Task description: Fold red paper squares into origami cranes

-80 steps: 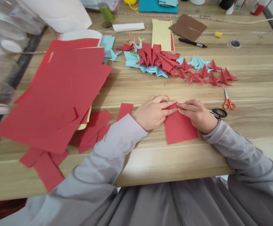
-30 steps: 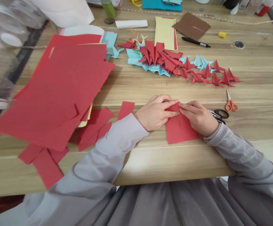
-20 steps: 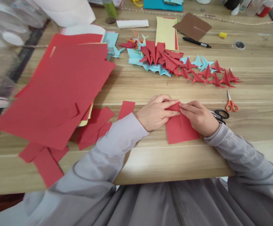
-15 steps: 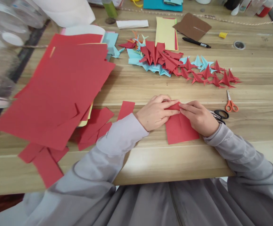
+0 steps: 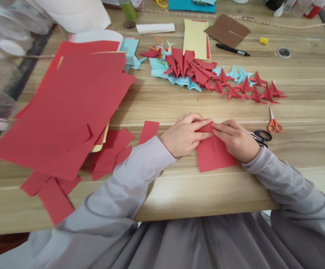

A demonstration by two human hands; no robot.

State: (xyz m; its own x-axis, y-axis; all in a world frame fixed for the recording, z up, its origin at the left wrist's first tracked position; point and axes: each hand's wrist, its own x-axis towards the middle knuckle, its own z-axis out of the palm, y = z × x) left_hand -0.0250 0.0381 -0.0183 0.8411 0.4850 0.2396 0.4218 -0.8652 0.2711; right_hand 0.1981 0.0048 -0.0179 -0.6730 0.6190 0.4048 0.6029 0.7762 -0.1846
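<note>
A square sheet of red paper (image 5: 216, 156) lies on the table in front of me, with a faint crease down its middle. My left hand (image 5: 185, 135) grips its top left part, index and middle fingers stretched across the upper edge. At the top right, my right hand (image 5: 232, 137) pinches the same edge, fingertips close to those of the left. Both thumbs are hidden beneath or behind the fingers. Black-handled scissors (image 5: 263, 135) lie partly covered just beyond my right hand, and orange-handled scissors (image 5: 274, 124) rest farther right.
Large red sheets (image 5: 67, 101) are stacked at left, with red paper strips (image 5: 56, 200) around them. Folded red paper pieces (image 5: 182, 61) and small red and blue pointed shapes (image 5: 245, 86) line the back. Behind them are a yellow paper pad (image 5: 195, 37), brown paper (image 5: 226, 30) and a black pen (image 5: 232, 49).
The hands and the red paper hold nearly the same pose. The whole view has shifted very slightly.
</note>
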